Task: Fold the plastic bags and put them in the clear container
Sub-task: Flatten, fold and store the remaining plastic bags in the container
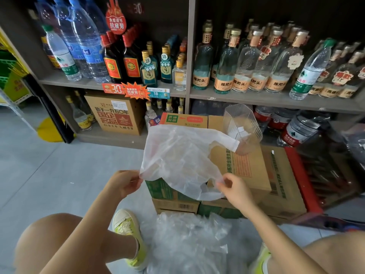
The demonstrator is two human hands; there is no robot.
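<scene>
1. The shelves (276, 98) fill the back of the view, stocked with bottles of water and spirits.
2. The floor (49, 171) is grey tile; the person crouches or sits low over it, knees and yellow-green shoes showing at the bottom edge.
3. A stack of cardboard boxes (276, 175) stands in front of the shelves and serves as the work surface.
4. A loose pile of bags (185, 242) lies on the floor between the feet, not yet folded.
5. One plastic bag (177, 155), thin and milky, is held up in the air, opened out flat. Its long axis runs away from the person, and a handle loop at the far right reaches just beside the container.
6. The clear container (245, 123) stands on the boxes, beyond the bag and to its right, with a few small white folded bags (240, 133) inside.
7. The left hand (124, 183) pinches the bag's near left corner; the right hand (236, 191) pinches its near right edge. The right hand is nearer the container, so it would likely make the drop once the folding is done.
</scene>
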